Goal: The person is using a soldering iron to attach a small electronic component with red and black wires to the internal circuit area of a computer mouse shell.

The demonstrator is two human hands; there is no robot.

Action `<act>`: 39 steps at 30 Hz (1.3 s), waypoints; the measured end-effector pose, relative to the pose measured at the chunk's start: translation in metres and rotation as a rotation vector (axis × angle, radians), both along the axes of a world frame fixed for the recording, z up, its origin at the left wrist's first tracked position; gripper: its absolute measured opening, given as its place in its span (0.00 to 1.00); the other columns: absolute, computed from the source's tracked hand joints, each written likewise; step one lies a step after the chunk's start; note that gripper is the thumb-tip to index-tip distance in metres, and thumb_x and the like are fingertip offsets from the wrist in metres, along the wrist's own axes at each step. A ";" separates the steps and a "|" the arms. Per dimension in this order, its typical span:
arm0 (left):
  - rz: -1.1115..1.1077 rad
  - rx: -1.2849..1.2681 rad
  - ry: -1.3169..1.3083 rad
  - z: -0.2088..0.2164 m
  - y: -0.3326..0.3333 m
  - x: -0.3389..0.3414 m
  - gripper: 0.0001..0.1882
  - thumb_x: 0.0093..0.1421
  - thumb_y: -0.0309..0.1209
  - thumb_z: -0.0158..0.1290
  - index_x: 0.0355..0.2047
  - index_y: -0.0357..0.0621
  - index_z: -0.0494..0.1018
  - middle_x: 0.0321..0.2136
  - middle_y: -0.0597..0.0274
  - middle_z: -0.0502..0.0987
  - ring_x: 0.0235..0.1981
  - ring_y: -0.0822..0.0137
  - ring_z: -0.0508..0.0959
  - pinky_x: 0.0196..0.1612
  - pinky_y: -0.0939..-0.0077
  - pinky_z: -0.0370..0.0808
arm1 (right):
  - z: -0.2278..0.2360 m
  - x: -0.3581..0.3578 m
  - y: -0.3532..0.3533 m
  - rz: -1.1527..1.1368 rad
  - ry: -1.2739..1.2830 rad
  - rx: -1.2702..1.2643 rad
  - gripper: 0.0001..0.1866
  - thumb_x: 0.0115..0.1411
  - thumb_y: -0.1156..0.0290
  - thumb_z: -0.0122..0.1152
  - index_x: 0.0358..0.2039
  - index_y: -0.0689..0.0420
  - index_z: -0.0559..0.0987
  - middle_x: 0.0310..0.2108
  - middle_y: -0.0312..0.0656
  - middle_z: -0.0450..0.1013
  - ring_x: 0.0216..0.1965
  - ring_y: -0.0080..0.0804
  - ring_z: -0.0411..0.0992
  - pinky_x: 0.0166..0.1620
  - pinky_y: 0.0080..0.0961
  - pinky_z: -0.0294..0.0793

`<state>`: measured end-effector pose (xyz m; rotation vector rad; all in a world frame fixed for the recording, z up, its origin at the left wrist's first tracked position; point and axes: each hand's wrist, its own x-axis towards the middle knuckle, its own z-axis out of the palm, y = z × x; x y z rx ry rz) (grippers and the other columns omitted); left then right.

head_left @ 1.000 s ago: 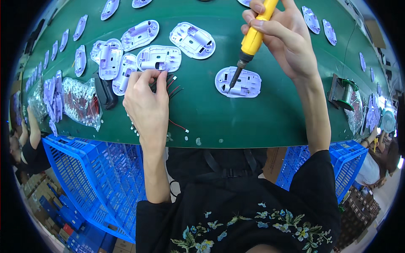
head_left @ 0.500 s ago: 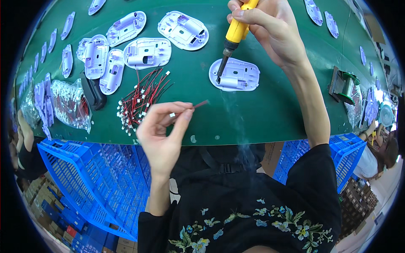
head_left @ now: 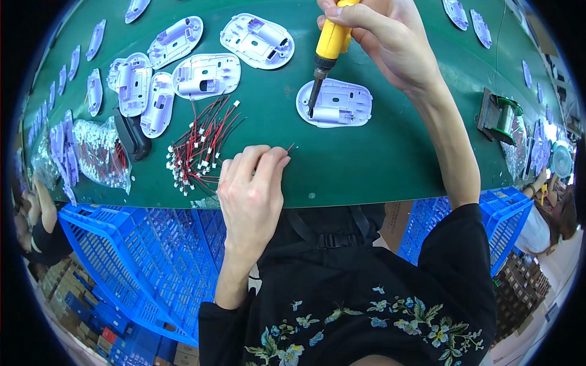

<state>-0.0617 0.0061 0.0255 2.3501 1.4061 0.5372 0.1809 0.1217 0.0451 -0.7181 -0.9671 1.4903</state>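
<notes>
Right hand [head_left: 394,36] grips iron [head_left: 332,41] — tip at shell [head_left: 349,100], near left part. Left hand [head_left: 251,189] pinches wire [head_left: 291,147] — right of wire pile [head_left: 200,145].

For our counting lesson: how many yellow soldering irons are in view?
1 for certain: the soldering iron in the right hand, tip at a purple shell. A small yellow thing at far right may be another, but is unclear; others may be hidden.

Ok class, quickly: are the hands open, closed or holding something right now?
Left hand: closed, holding a thin red wire, only its end showing.
Right hand: closed, holding a yellow soldering iron.
</notes>
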 end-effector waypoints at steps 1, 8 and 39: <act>0.042 -0.089 -0.137 -0.003 0.000 -0.001 0.05 0.59 0.18 0.61 0.35 0.35 0.79 0.34 0.58 0.80 0.30 0.66 0.80 0.32 0.72 0.73 | 0.003 -0.001 -0.001 0.043 0.076 0.015 0.52 0.58 0.89 0.60 0.74 0.48 0.42 0.42 0.37 0.64 0.42 0.27 0.71 0.39 0.21 0.72; 0.223 -0.332 -0.475 0.010 0.001 0.013 0.04 0.62 0.18 0.60 0.37 0.36 0.78 0.30 0.59 0.79 0.26 0.69 0.79 0.28 0.77 0.72 | 0.001 -0.001 -0.001 0.041 0.070 0.020 0.50 0.61 0.86 0.59 0.75 0.48 0.41 0.42 0.38 0.64 0.42 0.27 0.71 0.40 0.22 0.72; 0.439 -0.483 -0.531 -0.004 0.013 0.031 0.06 0.62 0.24 0.63 0.40 0.38 0.83 0.29 0.63 0.84 0.22 0.81 0.73 0.21 0.83 0.61 | 0.002 -0.002 0.001 0.014 0.082 0.035 0.49 0.61 0.87 0.59 0.74 0.48 0.41 0.42 0.37 0.65 0.42 0.26 0.70 0.43 0.22 0.71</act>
